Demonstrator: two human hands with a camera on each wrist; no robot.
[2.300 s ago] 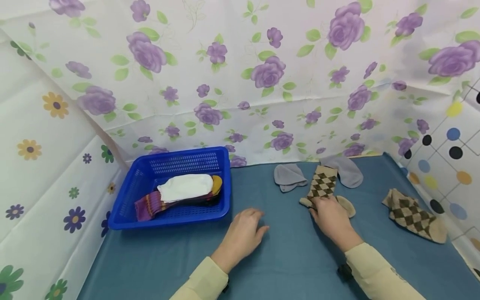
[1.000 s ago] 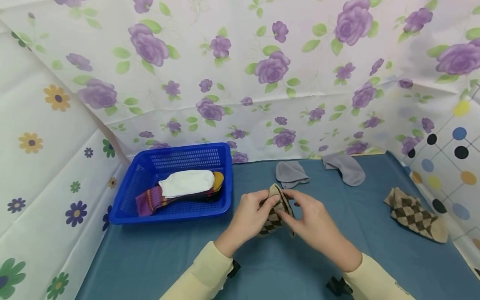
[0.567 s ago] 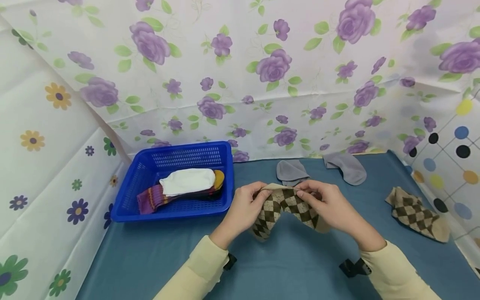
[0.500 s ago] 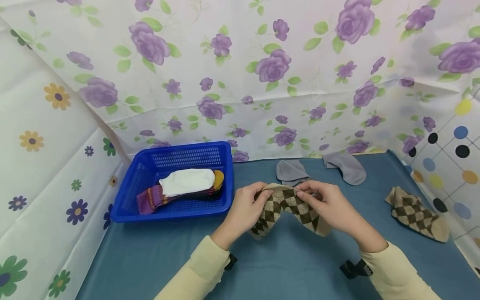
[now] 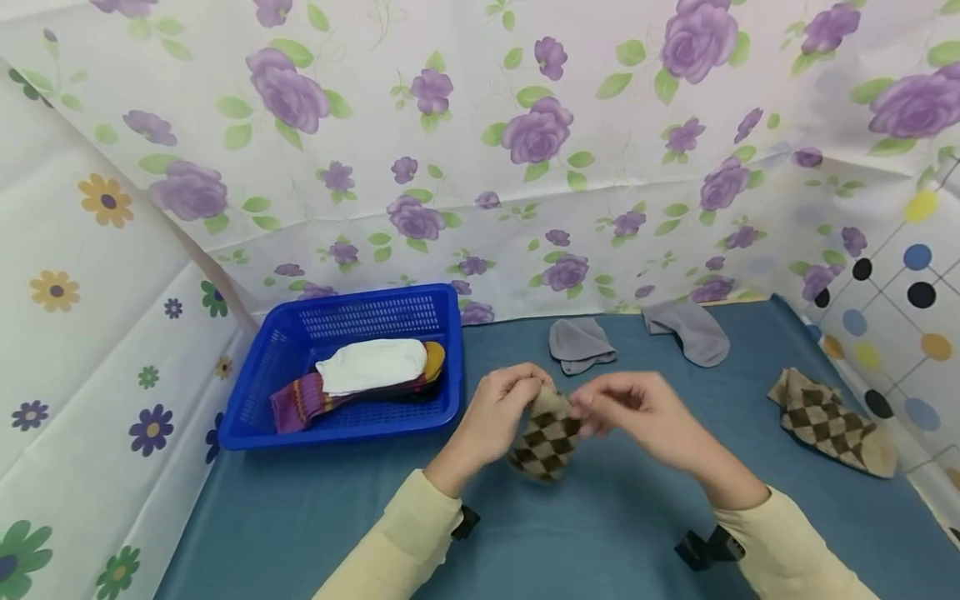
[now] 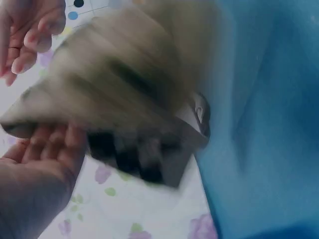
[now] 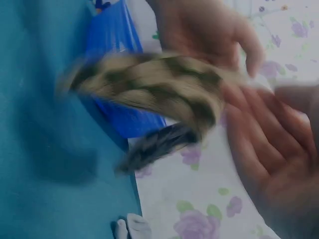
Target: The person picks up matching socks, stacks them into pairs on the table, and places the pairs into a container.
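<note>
My left hand (image 5: 498, 408) pinches brown-and-beige argyle sock fabric (image 5: 547, 437) near its top, above the table. Beside the fabric's right edge is my right hand (image 5: 637, 417), its fingers loosely bent. In the left wrist view the right hand (image 6: 30, 37) is apart from the blurred sock fabric (image 6: 124, 74), which the left hand (image 6: 42, 169) holds. Two hanging parts show in the right wrist view, one light and one dark; whether they are one sock or two I cannot tell. Another argyle sock (image 5: 832, 425) lies far right.
A blue basket (image 5: 337, 437) stands at the left, holding a white sock (image 5: 375, 367) and a purple striped sock (image 5: 300, 402). Two grey socks, one folded (image 5: 581, 343) and one bent (image 5: 693, 333), lie at the back of the blue-covered table (image 5: 600, 533). Flowered sheets (image 5: 480, 167) line the back.
The right hand has brought the argyle fabric from the table to the left hand. Both hands stretched its top edge between them; now the right hand has come off and the fabric hangs from the left.
</note>
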